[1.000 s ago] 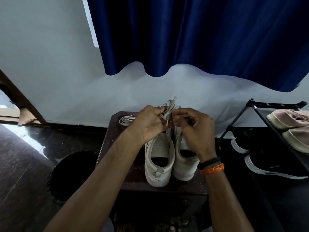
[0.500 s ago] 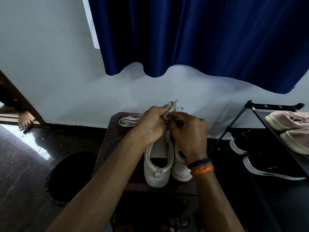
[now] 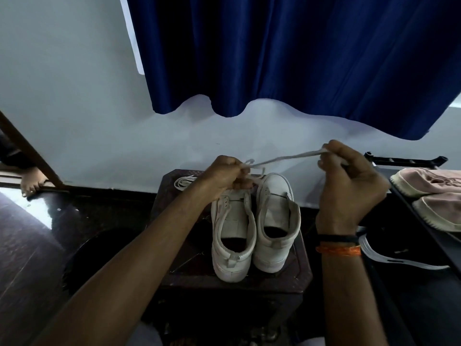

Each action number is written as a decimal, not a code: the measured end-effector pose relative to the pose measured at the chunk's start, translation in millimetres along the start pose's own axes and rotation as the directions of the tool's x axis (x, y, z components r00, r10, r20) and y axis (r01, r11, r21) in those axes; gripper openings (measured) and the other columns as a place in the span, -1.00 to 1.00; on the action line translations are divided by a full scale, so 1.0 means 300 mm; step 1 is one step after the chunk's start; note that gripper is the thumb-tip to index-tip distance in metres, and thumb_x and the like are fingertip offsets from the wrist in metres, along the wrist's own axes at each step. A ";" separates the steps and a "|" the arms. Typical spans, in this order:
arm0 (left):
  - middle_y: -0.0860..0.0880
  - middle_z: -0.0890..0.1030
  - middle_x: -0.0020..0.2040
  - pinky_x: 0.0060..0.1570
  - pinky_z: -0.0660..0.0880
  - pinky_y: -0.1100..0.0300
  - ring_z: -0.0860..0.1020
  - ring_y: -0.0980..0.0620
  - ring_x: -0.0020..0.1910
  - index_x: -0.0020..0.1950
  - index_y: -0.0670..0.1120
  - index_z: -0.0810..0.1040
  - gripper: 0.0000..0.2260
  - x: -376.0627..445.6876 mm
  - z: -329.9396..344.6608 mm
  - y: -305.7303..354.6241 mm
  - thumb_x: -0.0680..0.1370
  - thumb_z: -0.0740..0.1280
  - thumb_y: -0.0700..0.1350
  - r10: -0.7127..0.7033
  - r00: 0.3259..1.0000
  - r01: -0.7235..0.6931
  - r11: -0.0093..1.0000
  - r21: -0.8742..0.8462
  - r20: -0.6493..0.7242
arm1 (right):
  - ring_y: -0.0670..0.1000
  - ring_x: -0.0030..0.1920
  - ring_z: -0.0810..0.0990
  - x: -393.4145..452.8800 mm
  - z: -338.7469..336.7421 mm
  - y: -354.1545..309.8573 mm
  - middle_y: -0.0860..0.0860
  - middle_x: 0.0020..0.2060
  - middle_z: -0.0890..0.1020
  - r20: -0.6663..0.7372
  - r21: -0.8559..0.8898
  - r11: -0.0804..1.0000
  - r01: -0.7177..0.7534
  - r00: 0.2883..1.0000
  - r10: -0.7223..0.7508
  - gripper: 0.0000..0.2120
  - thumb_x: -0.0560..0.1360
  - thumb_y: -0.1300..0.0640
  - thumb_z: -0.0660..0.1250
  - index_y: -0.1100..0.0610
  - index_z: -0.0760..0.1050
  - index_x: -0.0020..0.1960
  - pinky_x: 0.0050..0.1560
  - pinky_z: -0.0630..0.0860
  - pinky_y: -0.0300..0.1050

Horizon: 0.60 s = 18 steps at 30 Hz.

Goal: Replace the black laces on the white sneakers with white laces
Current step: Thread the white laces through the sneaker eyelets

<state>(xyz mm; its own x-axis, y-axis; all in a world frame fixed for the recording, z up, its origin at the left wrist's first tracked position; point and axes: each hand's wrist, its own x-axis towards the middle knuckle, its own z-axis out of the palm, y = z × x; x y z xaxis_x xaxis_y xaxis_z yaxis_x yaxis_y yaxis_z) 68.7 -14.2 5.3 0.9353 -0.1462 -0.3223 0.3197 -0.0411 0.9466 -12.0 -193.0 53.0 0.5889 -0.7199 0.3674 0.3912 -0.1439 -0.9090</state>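
White and coiled, a spare lace (image 3: 185,182) lies at the dark stool's (image 3: 294,283) far left corner, then the left hand (image 3: 224,179) pinches one end of a white lace (image 3: 282,159) above the two white sneakers (image 3: 254,228) standing side by side, and the right hand (image 3: 349,188) grips its other end, pulled taut.

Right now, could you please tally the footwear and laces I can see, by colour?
White sneakers on the stool: 2
Pink shoes on the rack: 2
Black shoes with white soles: 1 showing
White laces: 2, one pulled between the hands, one bundled
Total: 7
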 end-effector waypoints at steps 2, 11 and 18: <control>-0.15 0.68 -0.22 -0.04 0.69 -0.03 0.66 -0.02 -0.36 -0.04 -0.25 0.61 -0.95 0.030 -0.005 -0.025 0.56 0.36 -0.36 0.077 0.996 -0.062 0.970 0.234 -0.052 | 0.03 -0.19 0.74 0.009 -0.006 -0.018 0.11 -0.16 0.75 -0.062 0.072 0.997 0.036 0.998 -0.031 -0.79 0.41 0.39 0.44 0.27 0.72 0.03 -0.08 0.67 -0.07; -0.08 0.50 0.23 -0.12 0.52 0.29 0.64 -0.05 -0.07 0.34 -0.05 0.51 -0.49 0.062 0.018 -0.008 0.43 0.55 -0.27 0.310 0.947 -0.299 0.772 0.561 0.077 | 0.15 -0.08 0.73 0.060 -0.045 -0.084 0.21 -0.09 0.74 -0.304 0.172 0.939 0.298 0.923 -0.238 -0.78 0.45 0.30 0.45 0.36 0.67 0.07 -0.02 0.67 0.05; -0.03 0.66 -0.12 -0.25 0.54 0.22 0.62 0.07 -0.23 0.12 -0.07 0.65 -0.75 0.020 -0.035 0.017 0.49 0.42 -0.32 0.299 0.954 -0.270 0.888 0.371 -0.020 | -0.03 -0.15 0.74 0.019 -0.016 -0.009 -0.03 -0.13 0.76 0.329 -0.128 0.992 0.002 0.944 0.041 -0.79 0.49 0.36 0.41 0.15 0.72 0.04 -0.05 0.68 -0.13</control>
<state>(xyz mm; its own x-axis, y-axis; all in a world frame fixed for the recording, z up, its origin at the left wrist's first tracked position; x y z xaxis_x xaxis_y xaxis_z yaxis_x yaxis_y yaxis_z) 77.6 -5.0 8.0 0.9909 -0.1321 -0.0250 -0.0250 -0.3638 0.9311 -13.2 -200.0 56.5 0.8042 -0.4619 0.3741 0.2982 -0.2308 -0.9262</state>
